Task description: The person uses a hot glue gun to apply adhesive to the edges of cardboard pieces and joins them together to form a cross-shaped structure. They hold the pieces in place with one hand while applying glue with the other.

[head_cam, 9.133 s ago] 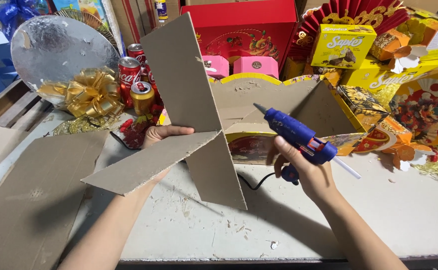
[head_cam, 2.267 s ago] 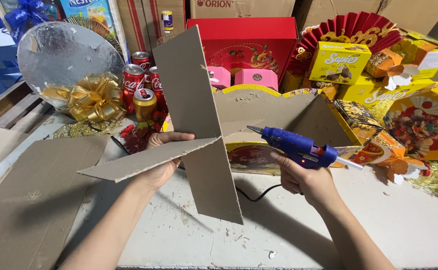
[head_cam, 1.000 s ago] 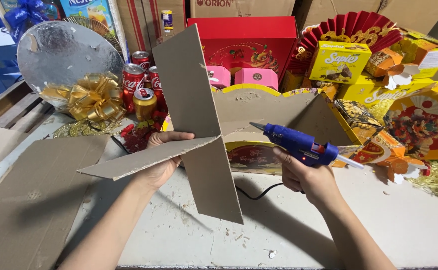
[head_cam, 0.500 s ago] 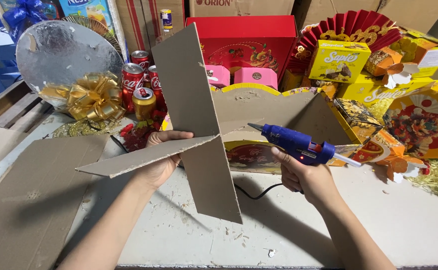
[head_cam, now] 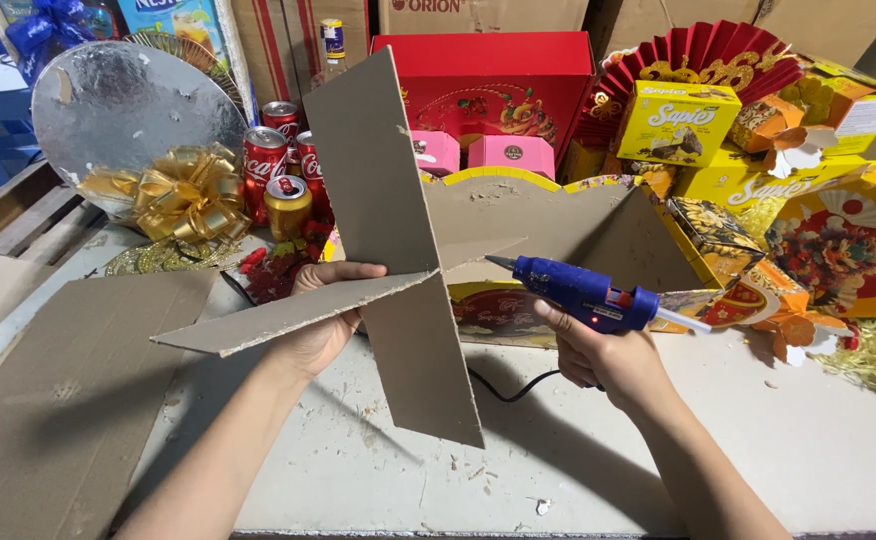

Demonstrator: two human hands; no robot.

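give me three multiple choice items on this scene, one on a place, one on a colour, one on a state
1. Where does the gold ribbon bow lie?
A. right of the glue gun
B. left of the drink cans
C. on the red box

2. What colour is the glue gun's body?
A. blue
B. green
C. white

3. How does the left hand hold the cardboard pieces?
A. crossed
B. stacked flat
C. rolled up

Answers:
1 B, the gold ribbon bow sits left of the drink cans.
2 A, the glue gun in the right hand is blue.
3 A, the left hand grips the cardboard pieces where one crosses the other.
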